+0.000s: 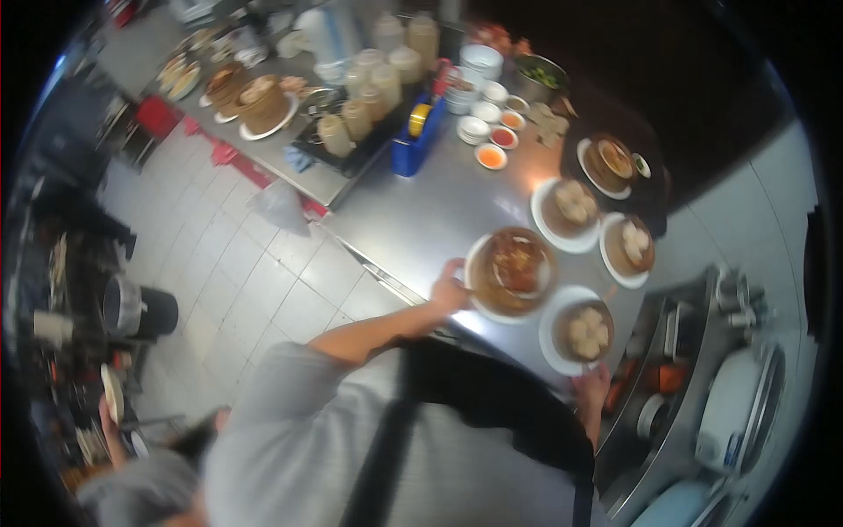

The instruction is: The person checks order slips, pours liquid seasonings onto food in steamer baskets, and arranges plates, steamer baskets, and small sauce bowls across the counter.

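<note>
My left hand [450, 288] grips the left rim of a white plate that carries a round bamboo steamer [518, 268] with browned, glazed food inside. My right hand [592, 383] holds the near edge of another white plate [551, 329], whose steamer [587, 334] contains several pale dumplings. The two plates lie side by side at the near end of the steel counter [395, 233]. Beyond them stand a plated steamer of dumplings [575, 204] and a second one [636, 241] to its right. Fingertips of both hands are partly hidden by the plates.
Small sauce bowls [491, 156], a blue tape dispenser [416, 140] and squeeze bottles [334, 136] stand farther back. Another plated steamer [610, 164] is at the back right. A metal shelf [672, 378] adjoins on the right. At lower left another person [145, 487] holds a plate.
</note>
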A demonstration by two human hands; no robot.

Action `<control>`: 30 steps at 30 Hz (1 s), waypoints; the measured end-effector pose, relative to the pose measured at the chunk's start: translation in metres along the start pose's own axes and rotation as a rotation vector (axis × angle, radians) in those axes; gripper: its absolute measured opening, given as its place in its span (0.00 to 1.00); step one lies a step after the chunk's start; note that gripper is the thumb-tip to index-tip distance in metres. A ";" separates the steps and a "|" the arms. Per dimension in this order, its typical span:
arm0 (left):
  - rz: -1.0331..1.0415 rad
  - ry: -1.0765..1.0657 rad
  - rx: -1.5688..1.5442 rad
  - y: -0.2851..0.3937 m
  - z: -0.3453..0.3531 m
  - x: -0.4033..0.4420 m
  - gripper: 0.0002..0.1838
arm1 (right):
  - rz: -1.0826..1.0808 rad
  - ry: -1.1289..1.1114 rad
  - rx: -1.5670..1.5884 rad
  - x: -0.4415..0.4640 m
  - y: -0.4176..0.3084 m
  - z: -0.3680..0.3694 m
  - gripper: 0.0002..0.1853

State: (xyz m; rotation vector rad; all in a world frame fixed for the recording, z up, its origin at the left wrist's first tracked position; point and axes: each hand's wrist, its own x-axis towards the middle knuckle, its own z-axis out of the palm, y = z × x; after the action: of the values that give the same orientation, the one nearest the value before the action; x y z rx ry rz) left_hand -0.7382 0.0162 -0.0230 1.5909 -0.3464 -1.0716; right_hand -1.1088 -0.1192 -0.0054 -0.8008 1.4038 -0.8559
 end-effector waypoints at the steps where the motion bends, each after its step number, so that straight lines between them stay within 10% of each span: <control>1: 0.008 0.006 0.022 0.000 0.006 0.000 0.34 | 0.003 0.027 -0.042 0.011 0.003 -0.008 0.28; 8: 0.053 -0.047 0.186 0.020 0.006 -0.011 0.30 | -0.034 0.007 -0.427 0.018 -0.015 -0.022 0.24; 13: 0.131 0.038 0.065 0.053 -0.064 -0.016 0.16 | -0.579 0.220 -0.499 -0.014 -0.087 -0.003 0.17; 15: 0.118 0.168 -0.169 0.064 -0.107 -0.021 0.09 | -1.392 0.472 -0.733 -0.001 -0.118 0.004 0.15; 17: 0.106 0.265 -0.207 0.055 -0.147 -0.021 0.07 | -1.041 0.424 -0.345 -0.052 -0.156 0.064 0.13; 30: 0.189 0.211 -0.391 0.069 -0.310 -0.019 0.03 | -1.307 0.028 -0.114 -0.165 -0.155 0.282 0.11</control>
State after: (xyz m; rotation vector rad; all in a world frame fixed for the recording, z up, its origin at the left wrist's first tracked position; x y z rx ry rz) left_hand -0.4852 0.2002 0.0334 1.2773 -0.1310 -0.7630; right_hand -0.8296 -0.0579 0.2162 -1.8467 0.8204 -1.7501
